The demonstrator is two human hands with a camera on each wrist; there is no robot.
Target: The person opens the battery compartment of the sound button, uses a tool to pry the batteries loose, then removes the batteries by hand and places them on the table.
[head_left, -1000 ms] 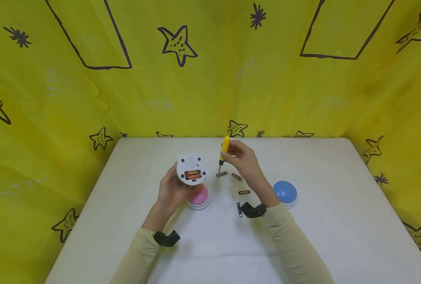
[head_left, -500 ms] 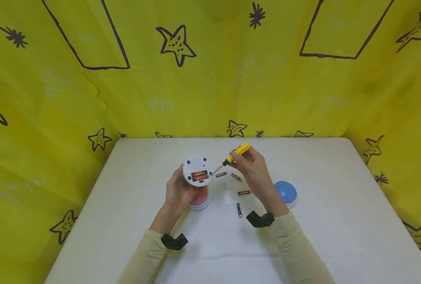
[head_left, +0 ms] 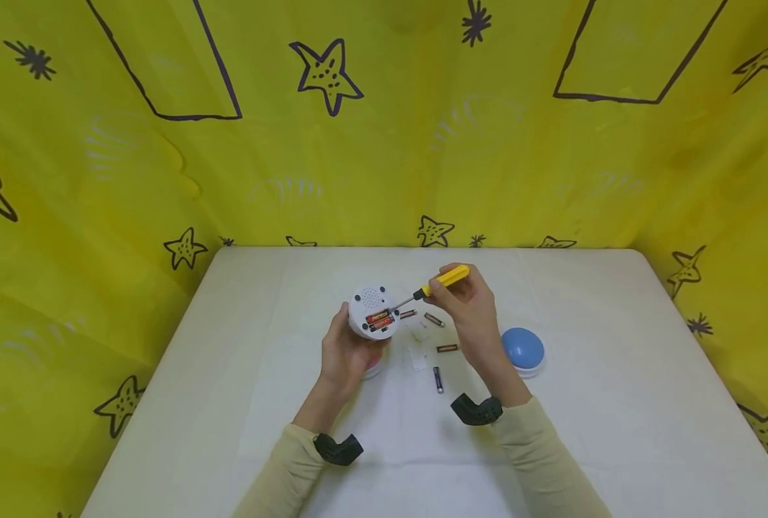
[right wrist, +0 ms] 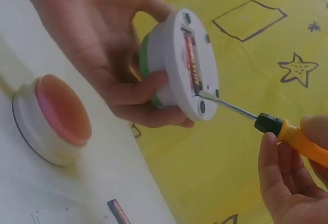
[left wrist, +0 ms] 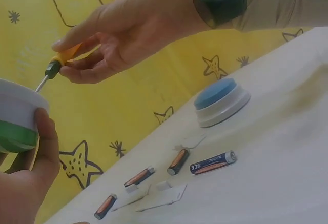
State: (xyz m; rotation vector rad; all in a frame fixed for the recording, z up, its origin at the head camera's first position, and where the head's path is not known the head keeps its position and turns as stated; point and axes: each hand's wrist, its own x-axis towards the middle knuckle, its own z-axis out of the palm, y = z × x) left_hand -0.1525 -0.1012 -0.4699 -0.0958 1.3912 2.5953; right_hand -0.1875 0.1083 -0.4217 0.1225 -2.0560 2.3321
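Observation:
My left hand (head_left: 345,357) grips a round white push button (head_left: 372,301) with a green top, its underside turned up toward the head camera. Two red batteries (right wrist: 191,62) lie side by side in its uncovered compartment. Between thumb and fingers, my right hand (head_left: 473,311) pinches a yellow-handled screwdriver (head_left: 446,280). In the right wrist view the metal tip is at the end of the battery compartment, right by a battery's end. The green side (left wrist: 18,136) faces down in the left wrist view, with my left fingers wrapped about the rim.
Several loose batteries (left wrist: 213,163) and small white covers (left wrist: 163,197) lie on the white table (head_left: 280,288). A blue-topped button (head_left: 523,349) stands at the right. A pink-topped button (right wrist: 61,114) is below my left hand. Yellow cloth with drawn stars (head_left: 384,144) rises behind.
My left hand has moved right with the white button. The screwdriver has swung from upright to slanted, and its tip has come from over the table to the battery compartment.

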